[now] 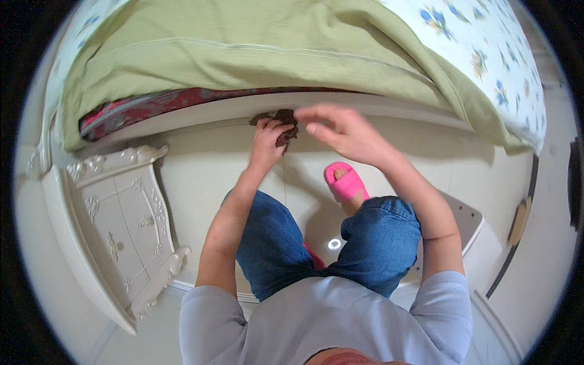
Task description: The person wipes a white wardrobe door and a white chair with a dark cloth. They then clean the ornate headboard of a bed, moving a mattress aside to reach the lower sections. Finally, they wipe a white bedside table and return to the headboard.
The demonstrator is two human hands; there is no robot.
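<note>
My left hand grips a crumpled dark brown cloth low against the pale base of the bed, just above the floor. To the right of the cloth, my right hand is raised with thumb and fingers apart; it is blurred, and nothing shows in it. Its fingertips are close to the cloth's edge; whether they touch it I cannot tell. A green sheet hangs over the bed side above both hands, with a red patterned mattress edge showing under it.
An ornate white cabinet stands at the left. My foot in a pink slipper is on the tiled floor between my arms. A pale box-like piece is beyond my right elbow. Floral bedding hangs at the upper right.
</note>
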